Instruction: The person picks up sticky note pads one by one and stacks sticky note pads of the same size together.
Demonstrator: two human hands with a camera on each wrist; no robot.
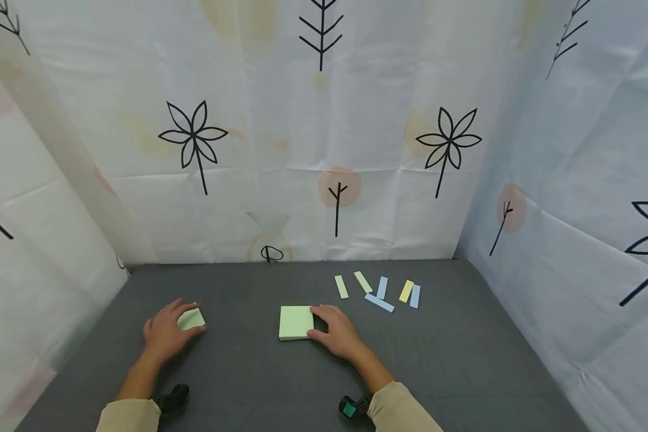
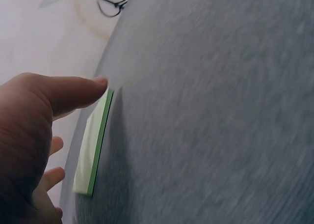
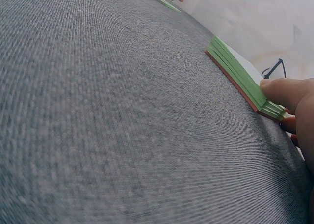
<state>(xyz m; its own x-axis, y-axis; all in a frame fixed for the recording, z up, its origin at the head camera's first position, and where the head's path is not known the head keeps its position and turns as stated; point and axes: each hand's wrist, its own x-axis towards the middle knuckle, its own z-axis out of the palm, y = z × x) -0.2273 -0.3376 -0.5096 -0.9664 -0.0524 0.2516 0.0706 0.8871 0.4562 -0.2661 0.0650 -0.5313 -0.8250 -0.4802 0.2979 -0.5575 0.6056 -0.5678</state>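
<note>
My left hand (image 1: 179,318) lies over a small light-green sticky pad (image 1: 193,320) at the left of the grey table (image 1: 248,384). In the left wrist view its thumb (image 2: 73,94) touches the corner of that pad (image 2: 91,145), with other fingertips beyond the far edge. My right hand (image 1: 320,324) holds the right edge of a larger green sticky pad (image 1: 295,322) at the middle, index finger at the far corner and thumb at the near one. The right wrist view shows the thumb (image 3: 287,92) pressed on the stacked edge of the pad (image 3: 238,74).
Several paper strips in green, blue and yellow (image 1: 379,291) lie scattered behind and to the right of the larger pad. Printed fabric walls (image 1: 324,150) close in the table at the back and on both sides. Black wrist devices (image 1: 173,397) sit by the sleeves.
</note>
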